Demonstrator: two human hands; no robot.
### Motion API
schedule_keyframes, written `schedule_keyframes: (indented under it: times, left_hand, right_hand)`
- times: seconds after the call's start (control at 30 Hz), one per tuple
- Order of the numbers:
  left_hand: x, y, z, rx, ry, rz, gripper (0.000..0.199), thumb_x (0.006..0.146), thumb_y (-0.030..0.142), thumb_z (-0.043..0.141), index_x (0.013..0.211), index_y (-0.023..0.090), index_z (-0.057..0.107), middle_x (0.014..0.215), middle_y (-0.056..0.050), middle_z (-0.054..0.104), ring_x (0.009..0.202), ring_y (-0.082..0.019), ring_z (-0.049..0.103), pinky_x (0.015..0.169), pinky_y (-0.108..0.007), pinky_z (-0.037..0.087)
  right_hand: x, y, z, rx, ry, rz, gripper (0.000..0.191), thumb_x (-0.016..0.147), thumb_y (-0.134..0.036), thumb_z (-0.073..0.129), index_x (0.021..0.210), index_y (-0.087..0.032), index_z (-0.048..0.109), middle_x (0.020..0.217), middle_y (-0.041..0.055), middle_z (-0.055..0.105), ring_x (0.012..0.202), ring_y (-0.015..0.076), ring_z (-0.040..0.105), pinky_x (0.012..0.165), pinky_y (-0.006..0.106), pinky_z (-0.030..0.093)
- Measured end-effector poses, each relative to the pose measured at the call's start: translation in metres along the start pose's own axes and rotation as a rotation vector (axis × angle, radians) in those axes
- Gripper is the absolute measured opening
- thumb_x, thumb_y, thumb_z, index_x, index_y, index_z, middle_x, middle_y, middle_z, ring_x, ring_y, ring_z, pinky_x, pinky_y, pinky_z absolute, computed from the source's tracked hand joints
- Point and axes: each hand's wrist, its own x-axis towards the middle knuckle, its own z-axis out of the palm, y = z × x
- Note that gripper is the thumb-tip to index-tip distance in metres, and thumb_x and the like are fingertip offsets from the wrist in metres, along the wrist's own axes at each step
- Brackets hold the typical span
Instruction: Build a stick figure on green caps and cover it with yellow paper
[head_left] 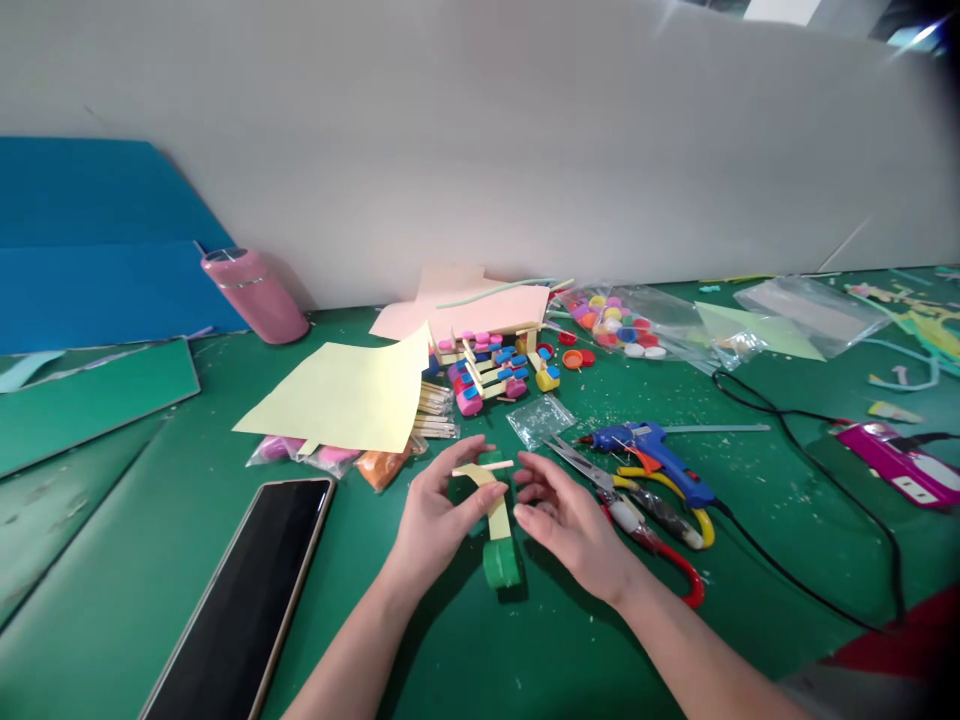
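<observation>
The left hand (435, 510), partly closed, pinches a cream strip (498, 520) bearing a green block (501, 565), well in from the far edge of the worktop (570, 650); the right hand (571, 525), half open and empty, is just beside it. Around lie a phone (240, 600), pale paper (352, 395), scissors (586, 465) and, rightward, a glue gun (679, 472).

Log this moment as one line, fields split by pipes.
left hand: holding cream strip with green piece at near end | right hand: open alongside, contact unclear | glue gun: lying on table
</observation>
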Motion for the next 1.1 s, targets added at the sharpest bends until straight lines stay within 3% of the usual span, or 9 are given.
schedule_keyframes:
  times: [0.1,0.2,0.43,0.57,0.7,0.9,1.1]
  left_hand:
    - [-0.005,0.006,0.0,0.01,0.03,0.064,0.043,0.07,0.033,0.067,0.11,0.02,0.057,0.11,-0.006,0.064,0.104,-0.021,0.057,0.088,-0.033,0.046]
    - [-0.01,0.012,0.001,0.072,0.051,0.15,0.041,0.069,0.03,0.068,0.108,0.022,0.059,0.11,-0.004,0.065,0.102,-0.021,0.059,0.088,-0.032,0.047]
    - [-0.016,0.015,-0.001,0.102,0.018,0.31,0.05,0.068,0.022,0.07,0.115,0.028,0.054,0.116,-0.002,0.062,0.106,-0.019,0.057,0.09,-0.029,0.046]
    - [-0.016,0.01,-0.001,0.071,-0.01,0.332,0.056,0.069,0.017,0.07,0.118,0.033,0.051,0.118,0.001,0.06,0.106,-0.019,0.056,0.091,-0.029,0.045]
    - [-0.014,0.011,-0.001,0.096,-0.006,0.356,0.055,0.068,0.015,0.069,0.118,0.032,0.051,0.116,0.0,0.061,0.102,-0.019,0.059,0.089,-0.03,0.046]
    - [-0.013,0.013,-0.003,0.134,-0.016,0.33,0.049,0.069,0.015,0.068,0.115,0.027,0.053,0.11,-0.003,0.064,0.092,-0.019,0.062,0.085,-0.032,0.048]
    - [-0.012,0.007,0.001,0.033,0.001,0.223,0.047,0.072,0.024,0.067,0.116,0.026,0.052,0.112,-0.004,0.062,0.103,-0.019,0.057,0.089,-0.031,0.045]
  right_hand:
    - [-0.003,-0.007,0.007,0.049,-0.116,-0.002,0.038,0.08,-0.025,0.058,0.116,-0.019,0.049,0.1,0.0065,0.055,0.086,0.0164,0.053,0.07,0.027,0.046]
    - [-0.005,-0.014,0.012,-0.019,-0.181,-0.055,0.013,0.083,-0.024,0.052,0.092,-0.018,0.059,0.076,0.0004,0.056,0.07,0.0128,0.052,0.061,0.023,0.042]
    - [-0.009,-0.021,0.009,-0.254,-0.099,-0.199,0.014,0.081,-0.016,0.051,0.072,-0.017,0.062,0.065,-0.0019,0.051,0.063,0.0118,0.044,0.057,0.022,0.036]
    - [-0.008,-0.019,0.007,-0.258,-0.097,-0.192,0.015,0.079,-0.011,0.05,0.068,-0.017,0.058,0.065,-0.0029,0.049,0.063,0.0111,0.043,0.059,0.021,0.035]
    - [-0.007,-0.015,0.006,-0.233,-0.118,-0.172,0.014,0.079,-0.012,0.05,0.071,-0.016,0.061,0.065,-0.0027,0.048,0.063,0.0115,0.043,0.059,0.022,0.034]
    - [-0.006,-0.012,0.006,-0.157,-0.133,-0.151,0.015,0.08,-0.016,0.051,0.079,-0.017,0.067,0.067,-0.0017,0.051,0.063,0.0118,0.043,0.058,0.023,0.034]
    - [-0.004,-0.007,0.01,0.039,-0.162,-0.027,0.015,0.079,-0.025,0.056,0.069,-0.015,0.062,0.063,-0.0017,0.05,0.059,0.0108,0.041,0.054,0.023,0.031]
